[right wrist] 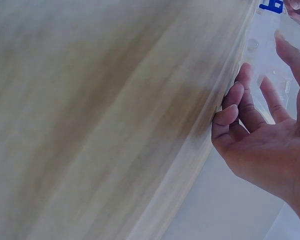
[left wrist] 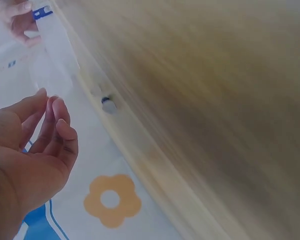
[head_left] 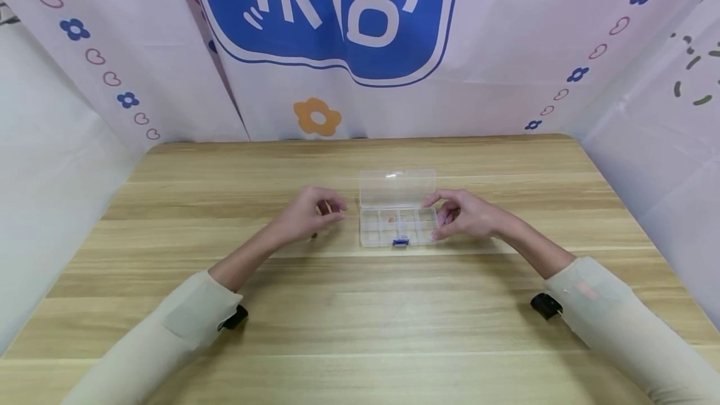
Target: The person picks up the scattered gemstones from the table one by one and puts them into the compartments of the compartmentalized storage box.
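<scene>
A clear plastic compartment box (head_left: 397, 225) lies mid-table with its lid (head_left: 397, 187) folded back and a blue latch (head_left: 400, 242) at the front. Small pale pieces sit in its cells. My right hand (head_left: 439, 216) brackets the box's right end, thumb behind and curled fingers in front; the right wrist view shows this hand (right wrist: 260, 85) against the box (right wrist: 267, 55). My left hand (head_left: 332, 210) hovers just left of the box, fingers loosely curled, and holds nothing visible in the left wrist view (left wrist: 52, 115). A small round piece (left wrist: 108, 104) lies on the table below it.
The wooden table (head_left: 360, 317) is ringed by pale printed cloth walls (head_left: 315, 80) at the back and sides. Both sleeves rest near the front edge. The wrist views are blurred.
</scene>
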`<action>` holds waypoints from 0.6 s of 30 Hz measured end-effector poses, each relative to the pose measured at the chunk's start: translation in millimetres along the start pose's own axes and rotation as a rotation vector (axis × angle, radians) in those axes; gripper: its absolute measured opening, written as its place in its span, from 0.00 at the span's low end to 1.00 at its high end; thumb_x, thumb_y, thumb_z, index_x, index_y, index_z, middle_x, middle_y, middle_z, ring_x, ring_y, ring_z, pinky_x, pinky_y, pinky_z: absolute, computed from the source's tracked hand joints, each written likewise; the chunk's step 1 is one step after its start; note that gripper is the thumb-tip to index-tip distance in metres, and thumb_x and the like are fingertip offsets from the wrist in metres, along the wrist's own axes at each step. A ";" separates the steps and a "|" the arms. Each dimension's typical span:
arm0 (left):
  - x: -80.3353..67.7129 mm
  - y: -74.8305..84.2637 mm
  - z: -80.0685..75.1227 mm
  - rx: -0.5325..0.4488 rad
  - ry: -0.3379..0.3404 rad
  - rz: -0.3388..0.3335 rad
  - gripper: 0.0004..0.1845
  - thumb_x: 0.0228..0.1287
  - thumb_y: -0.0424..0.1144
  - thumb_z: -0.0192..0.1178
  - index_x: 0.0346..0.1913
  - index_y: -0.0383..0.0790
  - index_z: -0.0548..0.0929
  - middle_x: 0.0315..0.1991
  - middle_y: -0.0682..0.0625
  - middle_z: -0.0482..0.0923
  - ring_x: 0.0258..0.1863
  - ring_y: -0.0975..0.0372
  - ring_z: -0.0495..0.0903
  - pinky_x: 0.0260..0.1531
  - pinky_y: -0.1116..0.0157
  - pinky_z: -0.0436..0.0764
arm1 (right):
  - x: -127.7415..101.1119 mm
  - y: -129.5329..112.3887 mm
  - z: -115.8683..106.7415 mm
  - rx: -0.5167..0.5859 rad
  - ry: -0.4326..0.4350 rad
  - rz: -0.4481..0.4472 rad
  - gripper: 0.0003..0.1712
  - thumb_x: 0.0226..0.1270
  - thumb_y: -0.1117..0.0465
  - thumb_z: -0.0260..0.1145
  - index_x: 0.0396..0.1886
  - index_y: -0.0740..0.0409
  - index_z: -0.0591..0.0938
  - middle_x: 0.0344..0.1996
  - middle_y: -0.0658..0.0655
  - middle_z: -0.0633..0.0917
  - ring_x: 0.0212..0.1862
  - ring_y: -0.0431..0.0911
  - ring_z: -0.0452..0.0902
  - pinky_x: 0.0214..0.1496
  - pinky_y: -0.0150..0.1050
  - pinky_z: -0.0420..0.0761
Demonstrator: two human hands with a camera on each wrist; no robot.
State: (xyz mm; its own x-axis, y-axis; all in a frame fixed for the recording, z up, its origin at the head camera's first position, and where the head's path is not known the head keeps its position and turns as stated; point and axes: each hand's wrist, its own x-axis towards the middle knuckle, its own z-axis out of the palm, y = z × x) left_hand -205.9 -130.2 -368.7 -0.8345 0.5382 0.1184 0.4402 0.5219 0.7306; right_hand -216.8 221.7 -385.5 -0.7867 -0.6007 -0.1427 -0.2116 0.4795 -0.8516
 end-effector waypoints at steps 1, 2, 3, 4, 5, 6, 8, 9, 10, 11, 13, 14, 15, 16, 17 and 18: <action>-2.0 -1.6 -1.7 0.004 0.005 -0.007 0.05 0.66 0.25 0.68 0.43 0.25 0.88 0.34 0.43 0.86 0.31 0.58 0.82 0.29 0.70 0.80 | 0.2 0.4 -0.1 0.000 0.001 0.000 0.33 0.58 0.72 0.78 0.63 0.71 0.76 0.28 0.56 0.82 0.33 0.46 0.75 0.38 0.32 0.77; -3.9 -3.2 -3.4 0.004 0.011 -0.008 0.06 0.66 0.25 0.68 0.43 0.25 0.88 0.34 0.42 0.86 0.32 0.58 0.82 0.29 0.69 0.81 | 0.4 0.5 0.0 0.000 0.001 0.001 0.33 0.58 0.72 0.78 0.63 0.71 0.76 0.28 0.56 0.82 0.33 0.46 0.75 0.38 0.32 0.77; -5.7 -4.7 -5.0 0.008 0.018 -0.008 0.06 0.66 0.25 0.68 0.43 0.25 0.88 0.35 0.42 0.86 0.32 0.57 0.83 0.30 0.69 0.81 | 0.7 0.6 0.0 0.000 0.002 0.002 0.33 0.58 0.72 0.78 0.63 0.71 0.76 0.28 0.56 0.81 0.33 0.46 0.75 0.37 0.32 0.77; -7.2 -6.5 -6.3 0.007 0.023 -0.008 0.05 0.66 0.24 0.68 0.43 0.25 0.88 0.35 0.42 0.87 0.32 0.57 0.83 0.31 0.69 0.81 | 0.8 0.6 0.0 -0.002 0.003 0.004 0.33 0.58 0.72 0.78 0.63 0.71 0.76 0.28 0.56 0.81 0.33 0.46 0.75 0.37 0.32 0.77; -8.7 -7.9 -7.7 0.002 0.028 -0.006 0.05 0.65 0.24 0.68 0.42 0.24 0.87 0.35 0.41 0.87 0.32 0.56 0.83 0.32 0.69 0.82 | 0.8 0.4 0.0 -0.002 0.003 0.005 0.33 0.58 0.72 0.78 0.63 0.71 0.76 0.28 0.56 0.81 0.33 0.46 0.75 0.37 0.32 0.77; -10.4 -9.5 -9.1 -0.001 0.030 -0.009 0.05 0.65 0.24 0.68 0.42 0.24 0.87 0.35 0.41 0.87 0.32 0.55 0.83 0.31 0.69 0.82 | 0.8 0.2 0.0 -0.003 0.003 0.006 0.33 0.58 0.72 0.78 0.63 0.71 0.76 0.28 0.56 0.81 0.33 0.46 0.75 0.37 0.32 0.77; -13.8 -13.0 -11.9 -0.005 0.034 -0.011 0.05 0.65 0.23 0.68 0.42 0.24 0.87 0.34 0.40 0.86 0.32 0.54 0.84 0.31 0.69 0.82 | 0.6 -0.4 -0.1 -0.005 0.001 0.007 0.33 0.58 0.71 0.78 0.63 0.71 0.76 0.28 0.56 0.82 0.33 0.47 0.75 0.37 0.33 0.77; -15.5 -14.3 -13.4 -0.003 0.033 -0.018 0.05 0.64 0.23 0.68 0.42 0.24 0.87 0.34 0.40 0.86 0.32 0.54 0.84 0.30 0.69 0.82 | 0.5 -0.7 -0.1 -0.006 0.000 0.007 0.34 0.58 0.71 0.78 0.63 0.71 0.76 0.28 0.56 0.82 0.34 0.47 0.75 0.37 0.33 0.77; -17.2 -15.8 -14.9 -0.002 0.030 -0.024 0.05 0.64 0.23 0.68 0.42 0.24 0.87 0.34 0.40 0.86 0.32 0.54 0.83 0.30 0.70 0.82 | 0.4 -1.0 -0.1 -0.008 -0.002 0.006 0.34 0.58 0.71 0.78 0.63 0.71 0.76 0.28 0.56 0.82 0.34 0.47 0.75 0.38 0.33 0.77; -18.8 -17.2 -16.4 0.004 0.026 -0.032 0.05 0.64 0.23 0.68 0.42 0.25 0.87 0.34 0.41 0.87 0.31 0.55 0.83 0.30 0.70 0.81 | 0.5 -1.3 0.0 -0.009 -0.003 0.006 0.34 0.58 0.71 0.78 0.63 0.71 0.76 0.28 0.56 0.82 0.34 0.47 0.75 0.38 0.33 0.77; -21.7 -20.6 -19.1 0.016 0.015 -0.046 0.05 0.65 0.24 0.68 0.42 0.25 0.88 0.34 0.42 0.87 0.31 0.56 0.83 0.29 0.70 0.81 | 0.5 -1.2 0.1 -0.009 -0.006 0.004 0.33 0.58 0.71 0.78 0.63 0.71 0.76 0.29 0.56 0.82 0.34 0.47 0.75 0.38 0.33 0.77; -22.9 -21.8 -20.3 0.016 0.008 -0.049 0.06 0.64 0.23 0.68 0.43 0.25 0.88 0.34 0.42 0.87 0.31 0.56 0.83 0.28 0.70 0.81 | 0.6 -1.1 0.1 -0.009 -0.007 0.001 0.33 0.58 0.71 0.78 0.63 0.71 0.76 0.29 0.56 0.82 0.34 0.46 0.75 0.37 0.33 0.77; -24.0 -23.1 -21.4 0.020 0.001 -0.056 0.06 0.64 0.23 0.68 0.43 0.25 0.88 0.34 0.42 0.87 0.30 0.57 0.83 0.28 0.71 0.80 | 0.7 -1.0 0.1 -0.009 -0.008 0.000 0.33 0.58 0.71 0.78 0.63 0.71 0.76 0.29 0.56 0.82 0.34 0.46 0.75 0.37 0.33 0.77; -25.0 -24.5 -22.4 0.020 -0.006 -0.058 0.06 0.64 0.23 0.68 0.43 0.25 0.88 0.34 0.42 0.87 0.30 0.56 0.83 0.28 0.71 0.80 | 0.8 -0.8 0.0 -0.008 -0.009 -0.001 0.33 0.58 0.71 0.78 0.63 0.71 0.76 0.28 0.56 0.82 0.33 0.46 0.75 0.37 0.32 0.77; -25.8 -25.4 -23.2 0.021 -0.014 -0.057 0.06 0.64 0.23 0.68 0.43 0.25 0.88 0.34 0.42 0.87 0.30 0.56 0.83 0.27 0.70 0.80 | 0.9 -0.7 -0.1 -0.005 -0.009 -0.002 0.33 0.58 0.71 0.78 0.63 0.71 0.76 0.28 0.56 0.82 0.33 0.46 0.75 0.37 0.32 0.77; -26.7 -26.2 -24.0 0.020 -0.021 -0.060 0.06 0.64 0.22 0.68 0.43 0.24 0.88 0.33 0.42 0.87 0.30 0.56 0.82 0.27 0.70 0.81 | 0.8 -0.5 -0.1 -0.005 -0.010 -0.005 0.33 0.59 0.71 0.78 0.63 0.71 0.76 0.28 0.56 0.82 0.33 0.45 0.75 0.37 0.33 0.77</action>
State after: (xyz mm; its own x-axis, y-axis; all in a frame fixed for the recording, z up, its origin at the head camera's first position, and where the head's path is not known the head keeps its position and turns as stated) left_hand -203.1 -174.1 -374.9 -0.8524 0.5193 0.0610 0.3968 0.5665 0.7223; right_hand -217.4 221.1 -385.1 -0.7795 -0.6097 -0.1437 -0.2186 0.4798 -0.8497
